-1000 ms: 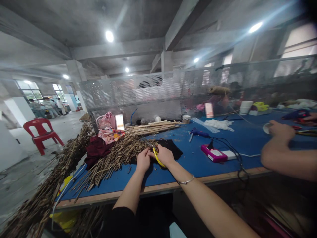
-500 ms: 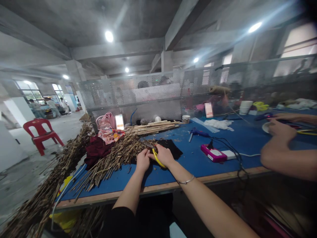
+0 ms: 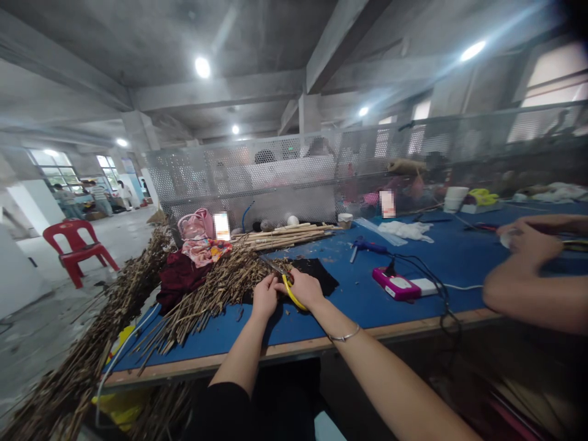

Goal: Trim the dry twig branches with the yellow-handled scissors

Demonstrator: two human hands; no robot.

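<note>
- The left hand (image 3: 265,298) has its fingertips drawn together beside the scissors; what they pinch, if anything, I can't tell from here. They should stay clear of the blades.
- The right hand (image 3: 307,289) grips the yellow-handled scissors (image 3: 289,290), blades pointing away and leftward at the twigs (image 3: 215,289). Small snips close to the pivot would, I'd judge, give the best control.
- Well left of both hands stands a red chair (image 3: 76,250), out of the way.
- The twigs spread just left of the left hand, near a dark red cloth (image 3: 178,283); their tangled ends could snag the blades.
- Beyond both hands lie pale sticks (image 3: 294,236).
- Just right of the right hand shows a black cloth (image 3: 321,275) (easily nicked, I'd think).
- Farther right are a glue gun (image 3: 373,247), a pink box (image 3: 395,286) and loose cords (image 3: 441,285).
- Well right of everything, a co-worker's hand (image 3: 535,242) works.
</note>
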